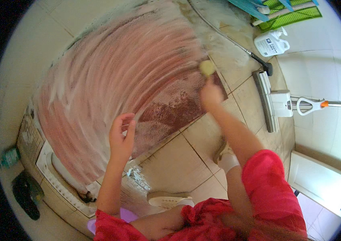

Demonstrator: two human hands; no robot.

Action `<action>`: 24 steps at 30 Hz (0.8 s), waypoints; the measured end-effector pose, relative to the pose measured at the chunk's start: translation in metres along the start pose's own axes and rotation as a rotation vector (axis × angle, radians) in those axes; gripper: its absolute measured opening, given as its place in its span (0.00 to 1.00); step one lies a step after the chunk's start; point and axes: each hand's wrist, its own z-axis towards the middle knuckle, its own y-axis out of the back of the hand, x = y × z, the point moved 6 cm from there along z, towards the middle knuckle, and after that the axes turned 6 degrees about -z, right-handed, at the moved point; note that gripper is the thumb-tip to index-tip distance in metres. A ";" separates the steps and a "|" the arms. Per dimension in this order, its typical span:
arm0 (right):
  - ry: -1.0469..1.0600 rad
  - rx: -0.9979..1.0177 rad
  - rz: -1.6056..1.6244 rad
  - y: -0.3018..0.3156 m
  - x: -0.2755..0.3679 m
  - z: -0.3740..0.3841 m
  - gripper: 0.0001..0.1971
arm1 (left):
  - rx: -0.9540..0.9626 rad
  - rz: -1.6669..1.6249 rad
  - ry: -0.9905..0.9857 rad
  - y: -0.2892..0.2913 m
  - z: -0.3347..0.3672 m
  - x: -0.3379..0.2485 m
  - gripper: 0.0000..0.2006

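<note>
A dark red mat lies on the tiled floor, streaked with white suds over most of its surface. Its near right part is darker, with thinner foam. My right hand, slightly blurred, is closed on a yellow-green brush at the mat's right edge; its rounded end shows past my fingers, and its bristles are hidden. My left hand hovers over the near part of the mat, fingers loosely bent and thumb apart, holding nothing.
A squat toilet borders the mat at left, near a teal bottle. Along the right stand a squeegee mop, a white pump bottle and a green dustpan. A hose ends in a black head. My shoe is close by.
</note>
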 end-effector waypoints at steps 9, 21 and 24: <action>1.067 0.143 -0.128 -0.061 0.143 -0.101 0.13 | -0.178 -0.030 0.045 0.031 -0.002 -0.005 0.09; 0.648 0.061 -0.051 -0.042 0.122 -0.055 0.09 | -0.191 0.146 0.091 0.041 -0.024 -0.019 0.08; 0.895 0.107 -0.066 -0.064 0.148 -0.107 0.18 | -0.162 0.141 -0.019 0.026 -0.018 -0.030 0.09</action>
